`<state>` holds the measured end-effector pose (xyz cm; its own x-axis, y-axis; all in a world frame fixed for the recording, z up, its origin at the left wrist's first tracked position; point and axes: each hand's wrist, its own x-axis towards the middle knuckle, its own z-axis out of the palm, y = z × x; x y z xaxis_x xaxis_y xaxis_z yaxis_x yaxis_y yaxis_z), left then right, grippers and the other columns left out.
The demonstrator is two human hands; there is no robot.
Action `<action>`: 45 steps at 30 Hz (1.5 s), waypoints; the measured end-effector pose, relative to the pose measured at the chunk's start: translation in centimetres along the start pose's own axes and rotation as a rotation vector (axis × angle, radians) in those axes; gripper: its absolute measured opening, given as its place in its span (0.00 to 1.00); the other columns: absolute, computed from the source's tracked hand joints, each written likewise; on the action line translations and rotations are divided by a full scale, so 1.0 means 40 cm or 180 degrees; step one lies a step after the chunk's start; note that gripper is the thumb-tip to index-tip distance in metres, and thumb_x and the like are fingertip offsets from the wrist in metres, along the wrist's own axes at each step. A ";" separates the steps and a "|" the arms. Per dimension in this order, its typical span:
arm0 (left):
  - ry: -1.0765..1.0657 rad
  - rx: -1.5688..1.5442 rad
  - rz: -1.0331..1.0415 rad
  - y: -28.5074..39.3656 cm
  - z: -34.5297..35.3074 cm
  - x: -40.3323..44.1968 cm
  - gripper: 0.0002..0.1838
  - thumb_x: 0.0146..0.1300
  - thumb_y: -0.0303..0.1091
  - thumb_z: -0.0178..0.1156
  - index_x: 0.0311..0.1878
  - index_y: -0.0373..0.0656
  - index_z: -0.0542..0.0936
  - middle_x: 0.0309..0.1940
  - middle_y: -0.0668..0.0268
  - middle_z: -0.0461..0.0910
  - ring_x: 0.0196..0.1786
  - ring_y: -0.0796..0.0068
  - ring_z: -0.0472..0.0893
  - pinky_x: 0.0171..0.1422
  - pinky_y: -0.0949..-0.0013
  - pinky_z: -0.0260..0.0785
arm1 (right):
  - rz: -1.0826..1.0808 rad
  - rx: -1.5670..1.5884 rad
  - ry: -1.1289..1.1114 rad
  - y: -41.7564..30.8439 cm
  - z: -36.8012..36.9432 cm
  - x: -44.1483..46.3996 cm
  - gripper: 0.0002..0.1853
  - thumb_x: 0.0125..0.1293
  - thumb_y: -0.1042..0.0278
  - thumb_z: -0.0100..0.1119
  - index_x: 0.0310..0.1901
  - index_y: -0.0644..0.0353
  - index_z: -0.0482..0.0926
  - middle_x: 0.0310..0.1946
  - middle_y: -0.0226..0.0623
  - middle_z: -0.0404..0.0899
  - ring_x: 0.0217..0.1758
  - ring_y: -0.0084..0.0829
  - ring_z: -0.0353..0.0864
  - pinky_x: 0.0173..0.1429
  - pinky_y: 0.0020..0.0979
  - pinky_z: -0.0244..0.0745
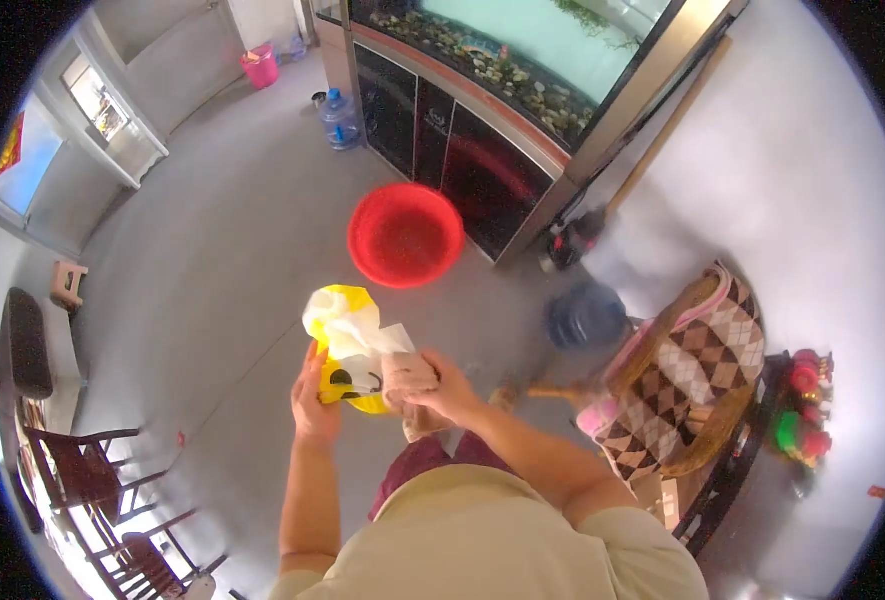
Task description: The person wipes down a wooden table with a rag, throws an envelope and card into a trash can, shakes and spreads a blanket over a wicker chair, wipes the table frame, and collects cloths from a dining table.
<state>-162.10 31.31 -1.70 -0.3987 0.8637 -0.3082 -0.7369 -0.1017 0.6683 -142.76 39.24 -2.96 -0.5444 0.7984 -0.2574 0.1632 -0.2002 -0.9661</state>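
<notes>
My left hand (pixel 313 397) is wrapped around the lower left side of a yellow and white thing with black markings (pixel 337 380). Crumpled white, thin material (pixel 347 322) bulges from its top, and I cannot tell whether it is paper or plastic. In my right hand (pixel 451 388) is a folded beige-pink cloth (pixel 407 376), pressed close against the right side of the yellow thing. A rounded yellow part (pixel 371 404) shows below, partly hidden. Both hands are held in front of my body, above the floor.
A red basin (pixel 406 235) stands on the grey floor ahead, by a fish tank cabinet (pixel 433 130). A water jug (pixel 340 120) is beyond it. To the right are another blue jug (pixel 588 314) and a chair with a checked cover (pixel 698 350). Dark wooden chairs (pixel 83 470) stand left.
</notes>
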 end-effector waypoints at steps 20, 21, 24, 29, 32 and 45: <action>0.0211 0.4326 0.0711 0.006 -0.072 0.030 0.55 0.41 0.37 0.72 0.70 0.48 0.46 0.57 0.48 0.69 0.57 0.52 0.71 0.58 0.59 0.66 | -0.0514 0.1867 -0.0822 -0.222 0.039 0.052 0.28 0.44 0.80 0.62 0.52 0.62 0.70 0.43 0.31 0.75 0.47 0.26 0.75 0.54 0.29 0.68; 0.0309 0.4438 0.0667 0.017 -0.113 0.039 0.52 0.43 0.36 0.70 0.70 0.49 0.48 0.54 0.50 0.71 0.56 0.53 0.73 0.56 0.59 0.67 | -0.0483 0.1874 -0.0960 -0.208 0.053 0.063 0.28 0.43 0.80 0.62 0.51 0.61 0.70 0.43 0.31 0.75 0.47 0.26 0.75 0.54 0.29 0.68; 0.0741 0.4171 0.0758 0.056 -0.222 0.076 0.35 0.53 0.25 0.59 0.65 0.49 0.60 0.49 0.54 0.76 0.50 0.57 0.78 0.50 0.64 0.71 | -0.0426 0.1643 -0.1229 -0.198 0.100 0.086 0.26 0.42 0.79 0.63 0.48 0.61 0.71 0.41 0.30 0.75 0.46 0.25 0.74 0.52 0.28 0.69; 0.1057 0.1619 0.0711 0.186 -0.214 0.090 0.24 0.62 0.20 0.47 0.62 0.43 0.64 0.47 0.61 0.77 0.46 0.66 0.79 0.45 0.66 0.73 | -0.0517 0.0428 -0.1187 -0.154 0.160 0.162 0.23 0.43 0.78 0.66 0.44 0.61 0.73 0.40 0.29 0.75 0.44 0.24 0.74 0.51 0.28 0.69; 0.0810 0.0434 0.0695 0.243 -0.156 0.088 0.24 0.65 0.23 0.46 0.64 0.46 0.62 0.51 0.64 0.74 0.50 0.66 0.77 0.45 0.66 0.74 | -0.0238 0.0226 -0.1087 -0.120 0.203 0.229 0.22 0.45 0.78 0.65 0.45 0.60 0.73 0.41 0.30 0.75 0.45 0.25 0.74 0.51 0.28 0.69; 0.0118 0.0246 0.1020 0.441 -0.151 0.368 0.30 0.55 0.14 0.54 0.62 0.45 0.65 0.54 0.66 0.72 0.56 0.70 0.73 0.57 0.63 0.68 | 0.1554 0.2093 -0.1949 -0.264 0.383 0.705 0.22 0.58 0.59 0.62 0.51 0.55 0.68 0.44 0.32 0.73 0.50 0.29 0.73 0.56 0.33 0.68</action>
<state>-184.28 39.25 1.46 -0.6243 0.7751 -0.0975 -0.5277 -0.3265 0.7842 -172.44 55.18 -0.35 -0.8965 0.1559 -0.4147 0.0962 -0.8452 -0.5258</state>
